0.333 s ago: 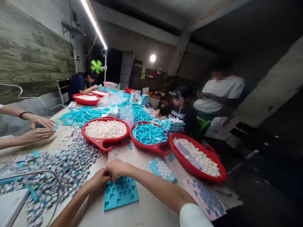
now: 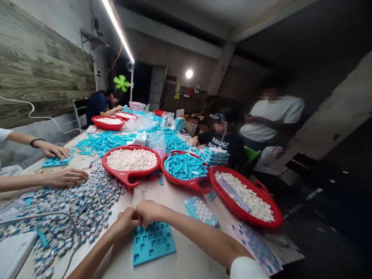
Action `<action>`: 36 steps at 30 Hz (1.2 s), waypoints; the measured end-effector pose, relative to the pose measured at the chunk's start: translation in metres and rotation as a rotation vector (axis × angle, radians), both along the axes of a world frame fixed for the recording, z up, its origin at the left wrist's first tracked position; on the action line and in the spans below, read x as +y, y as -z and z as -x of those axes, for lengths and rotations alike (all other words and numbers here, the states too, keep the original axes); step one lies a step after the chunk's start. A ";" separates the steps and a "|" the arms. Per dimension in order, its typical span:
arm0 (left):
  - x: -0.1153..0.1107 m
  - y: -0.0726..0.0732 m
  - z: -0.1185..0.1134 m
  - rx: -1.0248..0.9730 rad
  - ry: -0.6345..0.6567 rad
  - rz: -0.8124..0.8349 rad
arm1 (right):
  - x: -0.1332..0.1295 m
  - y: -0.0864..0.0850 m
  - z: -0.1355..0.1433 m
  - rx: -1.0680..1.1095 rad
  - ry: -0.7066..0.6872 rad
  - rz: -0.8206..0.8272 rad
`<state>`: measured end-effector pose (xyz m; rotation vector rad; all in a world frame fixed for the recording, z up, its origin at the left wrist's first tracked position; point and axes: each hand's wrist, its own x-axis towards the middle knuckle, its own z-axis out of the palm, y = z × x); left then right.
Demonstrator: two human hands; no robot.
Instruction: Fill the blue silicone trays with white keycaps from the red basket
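Observation:
A blue board with square holes [image 2: 154,244] lies flat on the table [image 2: 116,263] in front of me. My left hand [image 2: 127,221] and my right hand [image 2: 148,213] meet over its far left corner. The fingers of both are curled together, and whatever they pinch is too small or hidden to name. Left of them spreads a heap of small white and blue pieces [image 2: 84,205]. Right of my right forearm lies a blue block topped with white pieces [image 2: 200,210].
Red baskets hold white pieces [image 2: 132,159], blue strips [image 2: 186,166] and more white pieces [image 2: 244,193]. Another person's hands [image 2: 68,177] are at the left, one on a blue board [image 2: 58,159]. More people are farther back. A cable [image 2: 74,224] crosses the heap.
The view has shifted slightly. The other person's hands at the left have parted, one now on a blue board, the other over the heap. My hands remain together at the board's corner.

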<state>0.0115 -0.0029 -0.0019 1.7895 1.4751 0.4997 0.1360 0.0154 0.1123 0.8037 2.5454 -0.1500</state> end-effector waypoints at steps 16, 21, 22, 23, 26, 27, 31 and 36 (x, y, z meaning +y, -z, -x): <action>-0.007 -0.013 -0.010 0.088 -0.023 -0.003 | -0.008 0.010 -0.026 0.175 0.024 -0.002; -0.010 -0.016 -0.006 0.096 -0.016 0.005 | -0.007 0.011 -0.018 0.130 -0.053 -0.032; -0.011 -0.017 -0.005 0.105 -0.021 0.006 | -0.008 0.012 -0.015 0.124 -0.067 -0.041; -0.012 -0.018 -0.004 0.114 -0.033 0.008 | -0.008 0.012 -0.013 0.118 -0.080 -0.051; -0.014 -0.020 -0.002 0.116 -0.058 0.011 | -0.011 0.014 -0.009 0.107 -0.091 -0.082; -0.015 -0.020 -0.002 0.103 -0.050 0.009 | -0.013 0.015 -0.009 0.109 -0.084 -0.089; -0.014 -0.017 -0.004 0.042 -0.007 -0.027 | -0.016 0.019 -0.019 0.161 -0.009 -0.070; -0.011 -0.016 -0.003 0.031 0.012 -0.019 | -0.011 0.024 -0.038 0.297 0.115 0.055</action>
